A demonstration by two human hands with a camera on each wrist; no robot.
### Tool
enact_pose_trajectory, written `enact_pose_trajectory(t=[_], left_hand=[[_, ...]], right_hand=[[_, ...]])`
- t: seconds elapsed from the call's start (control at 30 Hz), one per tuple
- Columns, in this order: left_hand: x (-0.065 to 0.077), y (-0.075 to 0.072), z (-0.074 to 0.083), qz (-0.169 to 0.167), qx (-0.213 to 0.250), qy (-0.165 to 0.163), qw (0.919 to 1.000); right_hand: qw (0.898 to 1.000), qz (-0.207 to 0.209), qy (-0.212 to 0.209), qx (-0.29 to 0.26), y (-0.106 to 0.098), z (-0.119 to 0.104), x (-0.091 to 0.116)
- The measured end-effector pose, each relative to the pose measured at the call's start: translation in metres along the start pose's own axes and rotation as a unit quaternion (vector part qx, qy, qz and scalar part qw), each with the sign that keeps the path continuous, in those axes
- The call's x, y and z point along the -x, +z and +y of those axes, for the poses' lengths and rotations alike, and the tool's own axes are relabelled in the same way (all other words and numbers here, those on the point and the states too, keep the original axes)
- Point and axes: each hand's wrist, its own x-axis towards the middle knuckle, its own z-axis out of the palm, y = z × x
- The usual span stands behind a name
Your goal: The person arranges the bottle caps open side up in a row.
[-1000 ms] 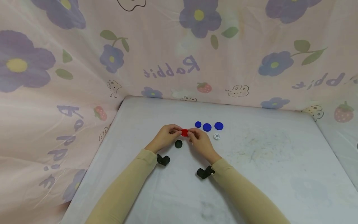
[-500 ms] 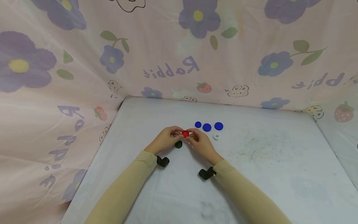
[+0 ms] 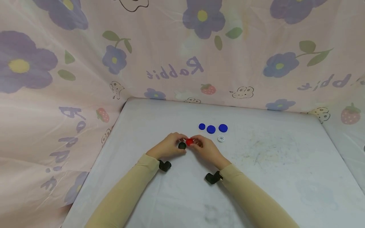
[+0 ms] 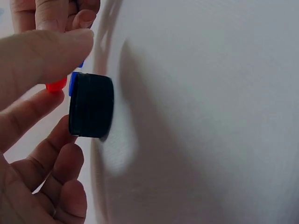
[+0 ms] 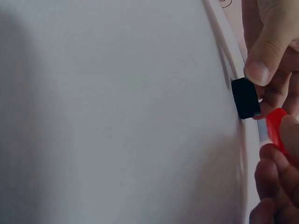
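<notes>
In the head view my right hand [image 3: 206,147] pinches a small red bottle cap [image 3: 189,142] between thumb and fingers, just above the white table. My left hand [image 3: 169,146] is spread around a black bottle cap [image 3: 182,145] standing on the table, its thumb on the near side. The left wrist view shows the black cap [image 4: 92,105] resting on the cloth, with the left thumb [image 4: 51,58] over it and the fingers apart. Beside it in the right wrist view is the red cap [image 5: 275,126], held by the right hand [image 5: 275,182].
Farther back lie three blue caps, a small one [image 3: 201,126], a middle one [image 3: 211,129] and one to the right [image 3: 223,128]. A white cap [image 3: 221,138] with a patterned face lies to the right of my right hand. Patterned curtain [image 3: 176,47] walls the table's back and sides.
The red cap has come nearer to me and beside the black cap. My left hand has let go of it and spread around the black cap; my right hand still holds the red one.
</notes>
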Motion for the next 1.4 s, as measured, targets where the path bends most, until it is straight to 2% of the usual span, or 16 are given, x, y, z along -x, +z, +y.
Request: enact_pose_trajectory(t=[0.27, 0.5, 0.7, 1.07, 1.2, 1.27, 1.4], left_hand=[[-0.001, 0.003, -0.005, -0.013, -0.001, -0.003, 0.9999], [0.006, -0.006, -0.007, -0.009, -0.017, 0.002, 0.9998], [0.012, -0.012, -0.010, -0.008, -0.009, -0.009, 0.9999], [0.014, -0.011, -0.012, 0.004, -0.005, -0.017, 0.9998], [0.016, -0.009, -0.006, 0.026, -0.031, -0.025, 0.9989], [0.018, -0.008, 0.001, 0.044, -0.029, -0.029, 0.9982], [0.021, 0.000, 0.020, 0.069, 0.023, -0.029, 0.9969]], right_hand=[[0.999, -0.028, 0.002, 0.044, 0.003, 0.001, 0.001], [0.998, -0.044, -0.020, 0.050, 0.010, -0.009, -0.004], [0.997, -0.045, -0.020, 0.058, 0.017, -0.013, -0.006], [0.997, -0.036, -0.021, 0.062, 0.022, -0.011, -0.006], [0.998, -0.038, -0.013, 0.048, 0.015, -0.010, -0.002], [0.999, -0.034, -0.007, 0.037, 0.007, -0.008, 0.002], [0.999, -0.017, 0.007, 0.028, -0.015, 0.004, 0.011]])
